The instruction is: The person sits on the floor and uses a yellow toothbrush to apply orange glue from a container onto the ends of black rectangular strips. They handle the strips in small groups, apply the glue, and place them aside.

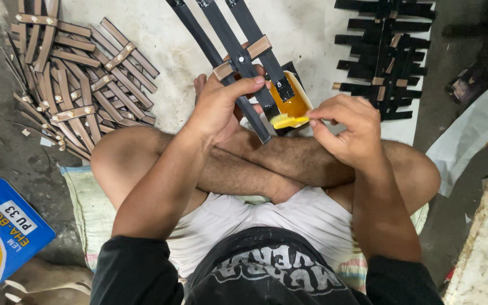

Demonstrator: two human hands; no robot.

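At the centre of the frame, the person's left hand (218, 107) clenches a set of three long, flat black straps joined by tan crossbands (238, 53); the fingers wrap over the straps near their lower ends, and the strips fan up toward the top edge. Just right of it, the right hand (348, 127) pinches a small yellow, glue-smeared applicator (286, 120) between thumb and fingertips, its tip at the rim of a small open container of glossy amber glue (293, 100) that sits by the crossed bare legs. In the upper left lies a loose heap of matte brown strap pieces with pale crossbands (74, 79) on the rough grey floor. In the upper right, a stack of black strap pieces (385, 56) rests on white sheeting. A blue, rounded-cornered tin (4, 234) shows at lower left.
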